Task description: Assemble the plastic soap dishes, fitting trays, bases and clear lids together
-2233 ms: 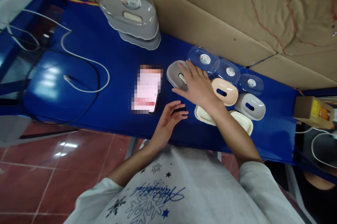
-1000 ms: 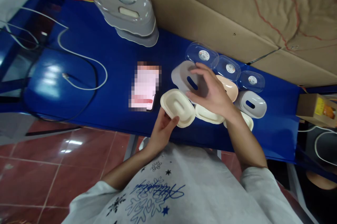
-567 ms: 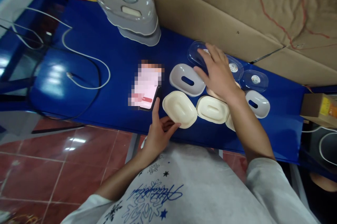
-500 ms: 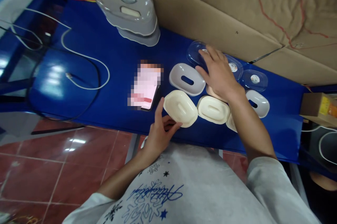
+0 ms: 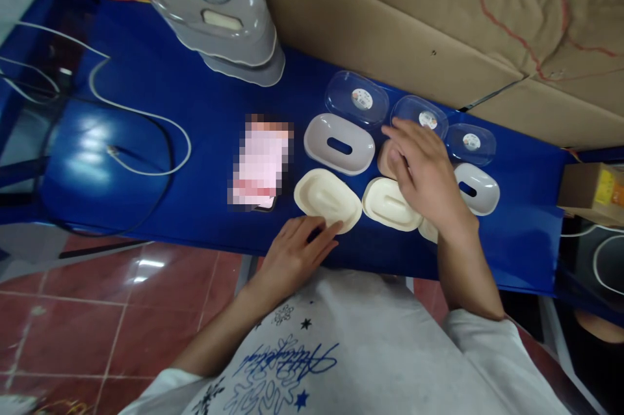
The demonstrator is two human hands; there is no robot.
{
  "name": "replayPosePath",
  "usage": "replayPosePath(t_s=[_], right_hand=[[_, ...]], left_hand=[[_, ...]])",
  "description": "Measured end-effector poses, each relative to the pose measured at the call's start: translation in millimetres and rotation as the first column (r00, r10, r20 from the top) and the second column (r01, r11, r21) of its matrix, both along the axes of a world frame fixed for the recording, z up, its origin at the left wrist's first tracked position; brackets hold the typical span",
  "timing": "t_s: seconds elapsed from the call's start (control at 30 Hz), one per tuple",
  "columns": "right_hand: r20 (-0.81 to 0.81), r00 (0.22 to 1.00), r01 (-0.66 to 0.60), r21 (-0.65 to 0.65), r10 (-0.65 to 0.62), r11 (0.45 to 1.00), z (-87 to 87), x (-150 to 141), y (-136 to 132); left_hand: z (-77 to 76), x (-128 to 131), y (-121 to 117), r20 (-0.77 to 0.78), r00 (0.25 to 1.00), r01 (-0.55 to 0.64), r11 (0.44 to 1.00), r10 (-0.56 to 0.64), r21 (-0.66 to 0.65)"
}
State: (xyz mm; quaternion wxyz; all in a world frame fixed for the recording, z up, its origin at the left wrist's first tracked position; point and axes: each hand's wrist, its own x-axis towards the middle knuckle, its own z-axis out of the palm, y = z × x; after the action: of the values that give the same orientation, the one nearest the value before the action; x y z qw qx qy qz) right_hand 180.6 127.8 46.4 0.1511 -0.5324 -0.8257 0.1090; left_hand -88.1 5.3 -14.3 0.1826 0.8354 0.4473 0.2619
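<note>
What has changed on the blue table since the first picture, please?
The cream tray came out of the grey slotted box and lies nearer the person; the left hand now touches it. The right hand let go of the grey slotted box and moved right, over the peach box. The phone and clear lids stayed.

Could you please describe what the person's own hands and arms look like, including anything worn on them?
Both the left hand and the right hand are bare, without gloves, and no watch or ring is visible. The forearms are uncovered, below the short, pale, plain sleeves of a light grey shirt with blue script and snowflake prints.
</note>
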Motion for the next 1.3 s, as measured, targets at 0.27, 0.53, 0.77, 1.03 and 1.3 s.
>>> replayPosePath(t_s=[0.27,0.53,0.77,1.03,1.3], right_hand=[[-0.096,0.954,0.299,0.217,-0.284,0.929,-36.1,23,-121],[-0.024,0.827,0.540,0.316,-0.562,0.780,-70.9,87,-174],[-0.007,0.813,0.573,0.190,-0.583,0.797,-80.6,117,-152],[-0.106,0.894,0.445,0.096,-0.435,0.890,-70.4,151,-134],[-0.103,0.894,0.448,0.185,-0.436,0.875,-59.4,119,-133]], left_hand=[[-2.8,21,31,-0.129,0.987,0.108,0.992,-0.098,0.073],[5.6,25,65,-0.189,0.980,0.070,0.996,-0.058,0.059],[-7.3,43,65,-0.262,0.965,0.017,1.000,-0.023,-0.024],[-10.3,61,54,-0.194,0.981,-0.014,1.000,0.012,-0.008],[1.1,53,51,-0.153,0.988,-0.007,1.000,0.006,-0.004]])
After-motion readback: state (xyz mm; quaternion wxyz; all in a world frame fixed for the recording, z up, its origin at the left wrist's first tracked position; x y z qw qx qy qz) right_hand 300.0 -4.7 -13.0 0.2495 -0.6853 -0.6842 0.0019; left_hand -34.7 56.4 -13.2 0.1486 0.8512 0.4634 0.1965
